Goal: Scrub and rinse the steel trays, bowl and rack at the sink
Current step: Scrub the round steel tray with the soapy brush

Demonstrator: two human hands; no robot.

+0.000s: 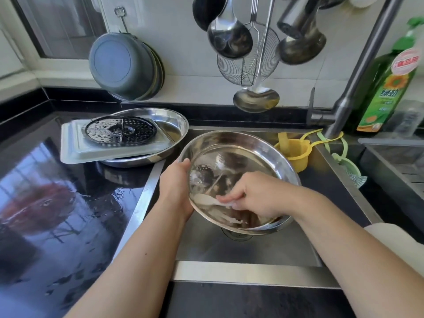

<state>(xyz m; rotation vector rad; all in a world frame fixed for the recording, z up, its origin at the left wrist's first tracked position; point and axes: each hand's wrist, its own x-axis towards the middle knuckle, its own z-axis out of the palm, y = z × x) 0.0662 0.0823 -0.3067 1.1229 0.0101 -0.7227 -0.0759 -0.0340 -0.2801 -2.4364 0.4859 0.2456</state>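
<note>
Bowl (pixel 238 157), thin stiff steel, probably light and soap-slick, sat tilted over the sink (pixel 252 271); left hand (pixel 176 187) gripped its left rim, right hand (pixel 257 193) pinched a cloth (pixel 226 204) inside.

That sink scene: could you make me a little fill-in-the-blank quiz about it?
1. The left hand grips the rim of the steel ___.
2. The right hand scrubs inside it with a white ___.
3. The perforated rack lies on the rectangular ___.
4. The green bottle stands beside the ___.

Missing: bowl; cloth; tray; faucet
</note>
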